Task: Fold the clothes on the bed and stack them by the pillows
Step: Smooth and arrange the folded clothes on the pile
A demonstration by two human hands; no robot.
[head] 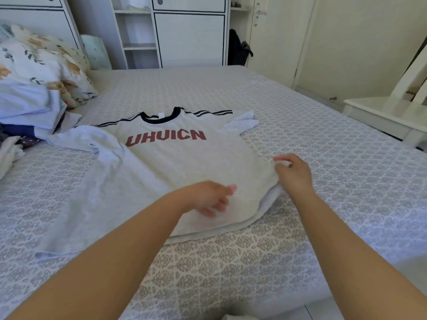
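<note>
A light grey T-shirt with a black collar, black shoulder stripes and red letters lies face up across the middle of the bed. My left hand rests on its lower front with fingers loosely spread. At the shirt's right side edge, my right hand pinches the cloth, and the fabric bunches under its fingers. Floral pillows lie at the far left of the bed.
A heap of unfolded clothes in blue, white and dark colours sits below the pillows at the left. A white wardrobe stands behind the bed. A cream side table and a door are on the right.
</note>
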